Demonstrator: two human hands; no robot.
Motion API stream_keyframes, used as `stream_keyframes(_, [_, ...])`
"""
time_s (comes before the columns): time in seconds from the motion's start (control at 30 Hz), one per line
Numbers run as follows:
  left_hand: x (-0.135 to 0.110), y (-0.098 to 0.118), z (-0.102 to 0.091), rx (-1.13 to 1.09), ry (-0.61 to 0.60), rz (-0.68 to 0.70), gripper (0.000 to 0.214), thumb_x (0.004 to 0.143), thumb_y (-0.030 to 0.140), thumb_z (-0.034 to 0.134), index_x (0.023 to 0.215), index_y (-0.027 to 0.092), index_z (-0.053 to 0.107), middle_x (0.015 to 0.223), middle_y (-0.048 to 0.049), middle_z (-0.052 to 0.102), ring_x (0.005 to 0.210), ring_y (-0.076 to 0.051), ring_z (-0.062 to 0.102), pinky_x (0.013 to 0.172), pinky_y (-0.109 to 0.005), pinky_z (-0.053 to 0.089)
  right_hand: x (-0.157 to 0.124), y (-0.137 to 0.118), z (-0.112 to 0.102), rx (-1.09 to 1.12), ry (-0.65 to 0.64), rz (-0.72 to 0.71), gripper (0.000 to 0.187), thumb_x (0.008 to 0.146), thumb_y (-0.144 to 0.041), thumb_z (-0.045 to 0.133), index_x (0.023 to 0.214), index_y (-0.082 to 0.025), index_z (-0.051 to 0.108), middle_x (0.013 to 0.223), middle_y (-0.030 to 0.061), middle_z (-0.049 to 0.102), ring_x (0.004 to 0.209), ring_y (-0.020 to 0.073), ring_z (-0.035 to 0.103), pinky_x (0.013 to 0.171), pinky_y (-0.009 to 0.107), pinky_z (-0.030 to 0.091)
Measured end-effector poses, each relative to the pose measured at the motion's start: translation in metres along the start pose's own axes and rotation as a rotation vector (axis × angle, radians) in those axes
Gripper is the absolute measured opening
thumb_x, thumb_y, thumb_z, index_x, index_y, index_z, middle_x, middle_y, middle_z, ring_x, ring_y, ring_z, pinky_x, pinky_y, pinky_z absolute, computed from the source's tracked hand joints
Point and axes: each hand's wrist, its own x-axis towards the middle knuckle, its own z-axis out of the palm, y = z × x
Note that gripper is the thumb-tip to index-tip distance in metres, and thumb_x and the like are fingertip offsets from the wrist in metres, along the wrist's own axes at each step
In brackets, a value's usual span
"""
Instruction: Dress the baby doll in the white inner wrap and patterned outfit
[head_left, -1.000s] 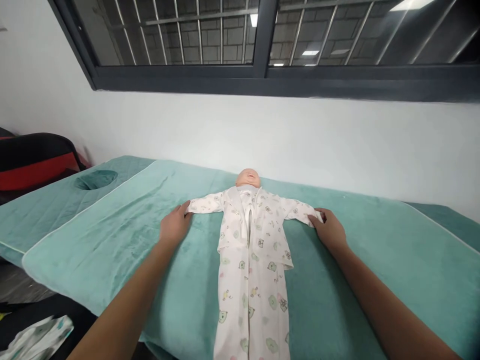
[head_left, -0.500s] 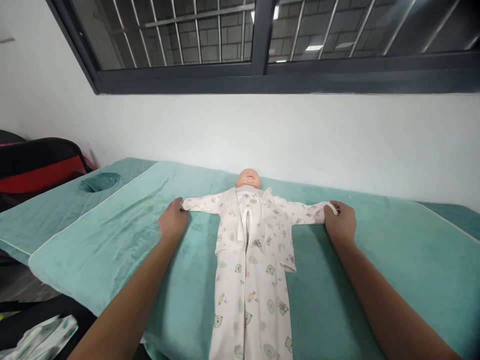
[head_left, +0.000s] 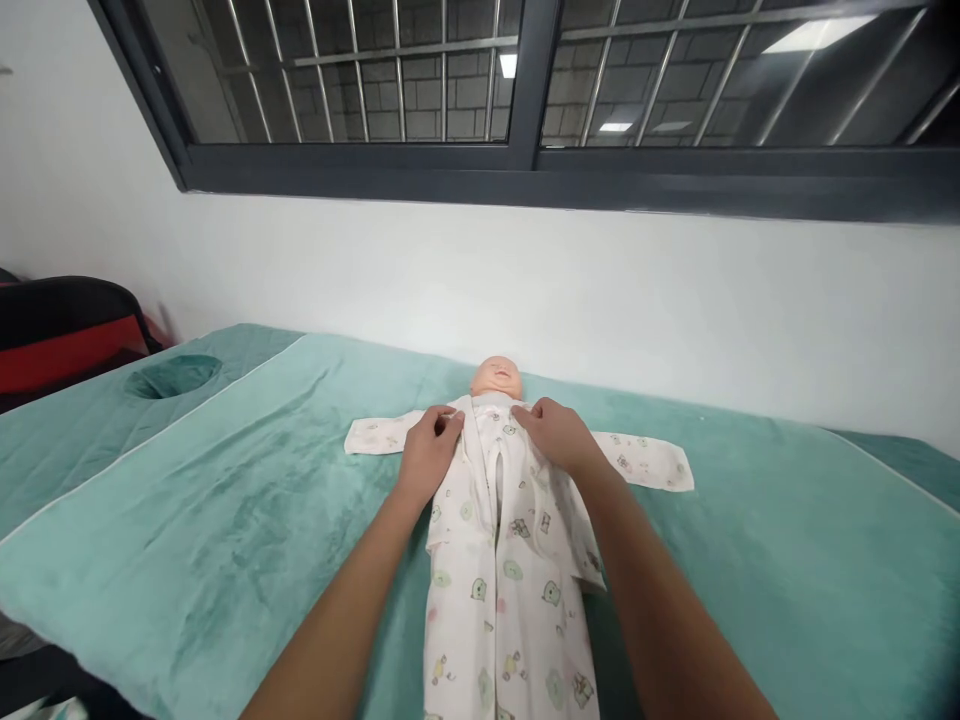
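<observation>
A baby doll lies on its back, its head toward the wall. A white printed baby top lies open at the front over white printed baby trousers, with both sleeves spread out sideways. My left hand is closed at the top's collar edge on the left, thumb and forefinger pinched together. At the collar edge on the right, my right hand pinches the cloth near the doll's neck. The doll's arms and body are hidden under the clothes.
Teal plush covering lies over the bed, which has a round hole at its far left. A black and red object stands beyond that end. Behind the bed is a white wall with a dark-framed window.
Both hands have let go of the sleeve cuffs and moved inward to the collar edges beside the doll's neck. The sleeves stay stretched out. The camera view has shifted slightly.
</observation>
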Motion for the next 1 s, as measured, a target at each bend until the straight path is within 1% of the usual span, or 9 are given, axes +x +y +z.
stream_keyframes(0.13, [0.014,0.032,0.006,-0.148,-0.029,0.051,0.024,0.080,0.030,0.057,0.101,0.020,0.064,0.081,0.0012,0.061,0.075,-0.013,0.056,0.073,-0.025,0.043,0.016,-0.012,-0.001,0.053,0.038,-0.051,0.028,0.084,-0.036,0.048,0.060,-0.023,0.041,0.062,-0.0002,0.051,0.061,0.0165,0.044,0.059,0.029,0.030])
stream_keyframes(0.3, [0.024,0.060,0.011,-0.420,-0.222,0.059,0.024,0.078,0.024,0.056,0.100,0.018,0.065,0.088,-0.0034,0.067,0.077,-0.014,0.062,0.067,-0.024,0.046,0.012,-0.020,0.011,0.468,0.160,-0.118,0.028,0.085,-0.044,0.047,0.068,-0.022,0.051,0.067,-0.0033,0.054,0.067,0.0149,0.048,0.066,0.028,0.037])
stream_keyframes(0.43, [0.045,0.054,0.016,-0.380,-0.043,-0.091,0.019,0.074,0.026,0.057,0.090,0.016,0.064,0.073,-0.0018,0.064,0.060,-0.012,0.057,0.051,-0.022,0.041,0.015,-0.010,0.017,0.446,0.143,-0.048,0.027,0.081,-0.046,0.053,0.072,-0.022,0.058,0.077,-0.0003,0.064,0.076,0.0177,0.055,0.071,0.029,0.039])
stream_keyframes(0.5, [0.053,0.049,0.017,-0.238,-0.147,-0.095,0.015,0.074,0.029,0.059,0.079,0.016,0.066,0.065,-0.0003,0.061,0.055,-0.012,0.053,0.049,-0.022,0.038,0.018,-0.007,0.017,0.370,0.131,-0.025,0.029,0.078,-0.051,0.057,0.076,-0.023,0.060,0.082,0.0013,0.066,0.079,0.0195,0.057,0.073,0.031,0.040])
stream_keyframes(0.6, [0.059,0.045,0.021,-0.059,-0.300,0.012,0.020,0.076,0.033,0.059,0.069,0.018,0.069,0.066,-0.0013,0.065,0.060,-0.014,0.055,0.055,-0.024,0.039,0.018,-0.007,0.018,0.250,0.097,-0.044,0.028,0.074,-0.050,0.061,0.078,-0.023,0.062,0.084,0.0033,0.066,0.079,0.0206,0.057,0.071,0.032,0.041])
stream_keyframes(0.7, [0.058,0.042,0.027,-0.015,-0.303,0.128,0.024,0.080,0.035,0.055,0.073,0.021,0.073,0.085,-0.0027,0.072,0.079,-0.019,0.062,0.070,-0.027,0.045,0.016,-0.011,0.020,0.188,0.099,-0.080,0.018,0.078,-0.040,0.056,0.074,-0.024,0.063,0.078,0.0028,0.066,0.072,0.0191,0.056,0.068,0.031,0.040])
stream_keyframes(0.8, [0.058,0.038,0.034,-0.002,-0.276,0.154,0.024,0.081,0.039,0.056,0.080,0.023,0.074,0.094,-0.0028,0.073,0.087,-0.021,0.063,0.077,-0.029,0.045,0.016,-0.011,0.021,0.190,0.127,-0.069,0.015,0.077,-0.031,0.051,0.069,-0.024,0.062,0.068,0.0005,0.064,0.066,0.0177,0.053,0.065,0.030,0.039])
stream_keyframes(0.87, [0.059,0.036,0.036,0.011,-0.260,0.123,0.021,0.080,0.037,0.058,0.079,0.021,0.072,0.088,-0.0026,0.072,0.081,-0.020,0.063,0.075,-0.029,0.045,0.018,-0.008,0.022,0.277,0.158,-0.019,0.012,0.075,-0.028,0.052,0.067,-0.024,0.061,0.065,-0.0004,0.063,0.065,0.0172,0.052,0.064,0.030,0.039])
stream_keyframes(1.0, [0.058,0.038,0.035,-0.088,-0.196,0.078,0.015,0.078,0.028,0.056,0.076,0.019,0.068,0.079,-0.0018,0.070,0.073,-0.016,0.060,0.072,-0.027,0.044,0.023,0.002,0.023,0.719,0.112,0.085,0.013,0.071,-0.033,0.059,0.073,-0.021,0.064,0.063,-0.0016,0.059,0.059,0.0139,0.049,0.056,0.026,0.037])
